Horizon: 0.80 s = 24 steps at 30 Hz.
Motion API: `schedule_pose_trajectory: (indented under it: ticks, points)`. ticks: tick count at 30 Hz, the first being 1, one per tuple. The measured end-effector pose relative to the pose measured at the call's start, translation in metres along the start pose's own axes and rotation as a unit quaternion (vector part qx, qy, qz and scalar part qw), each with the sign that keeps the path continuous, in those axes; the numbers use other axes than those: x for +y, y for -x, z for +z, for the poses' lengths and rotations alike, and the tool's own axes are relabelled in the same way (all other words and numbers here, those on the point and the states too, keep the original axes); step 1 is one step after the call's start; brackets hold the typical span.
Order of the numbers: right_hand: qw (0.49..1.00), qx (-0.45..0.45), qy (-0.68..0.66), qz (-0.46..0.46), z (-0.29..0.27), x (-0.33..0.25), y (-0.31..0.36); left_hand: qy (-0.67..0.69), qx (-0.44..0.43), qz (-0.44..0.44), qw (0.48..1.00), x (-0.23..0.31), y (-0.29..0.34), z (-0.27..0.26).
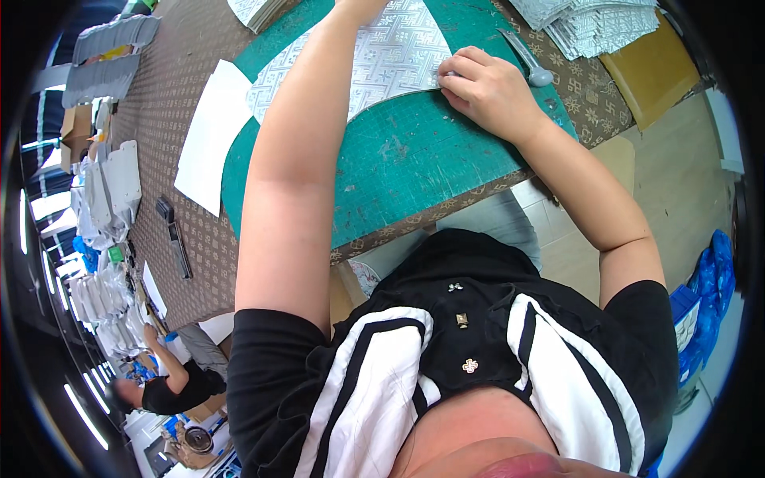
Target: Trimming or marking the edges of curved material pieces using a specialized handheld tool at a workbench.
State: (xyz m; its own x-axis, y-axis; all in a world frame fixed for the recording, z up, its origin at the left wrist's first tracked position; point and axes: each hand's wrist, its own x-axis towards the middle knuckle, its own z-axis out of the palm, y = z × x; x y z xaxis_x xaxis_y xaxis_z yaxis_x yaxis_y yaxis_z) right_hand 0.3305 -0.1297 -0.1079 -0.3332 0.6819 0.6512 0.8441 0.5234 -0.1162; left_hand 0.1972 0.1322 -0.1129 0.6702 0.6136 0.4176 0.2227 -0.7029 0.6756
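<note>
A pale sheet with a silvery geometric pattern [402,52] lies on a green cutting mat [398,171], its near edge curved. My left arm reaches across the sheet. Only the back part of my left hand [362,9] shows at the top edge, over the sheet's far part, and its fingers are out of the picture. At the sheet's right corner, my right hand [490,92] is closed with bent fingers. A bit of something greyish shows between those fingers, too small to make out. Just right of that hand lies a grey-handled cutter knife [532,64].
Left of the mat are white sheets [211,135] and a black tool [177,239] on the brown patterned tablecloth [151,191]. Stacked patterned pieces [598,24] and a yellow-brown board [653,72] lie far right. Another person [179,382] works at the lower left.
</note>
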Motion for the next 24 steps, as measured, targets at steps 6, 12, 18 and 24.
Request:
schedule_pose_trajectory:
  ticks: [6,12,18,24]
  points:
    - [1.000,-0.003,0.016,0.003,0.005,0.001,-0.002,0.014,-0.089,-0.114,0.989,0.007,-0.004,-0.008]
    - [1.000,-0.012,-0.009,-0.005,-0.001,0.006,0.003,-0.108,-0.059,-0.241,0.963,0.040,-0.006,0.010]
    - [0.932,0.034,-0.262,0.247,-0.007,0.016,-0.018,-0.117,0.021,-0.054,0.991,-0.013,0.019,-0.018]
    - [0.524,0.124,-0.655,0.530,-0.014,0.060,-0.023,0.017,0.128,-0.171,0.977,0.055,0.082,-0.078]
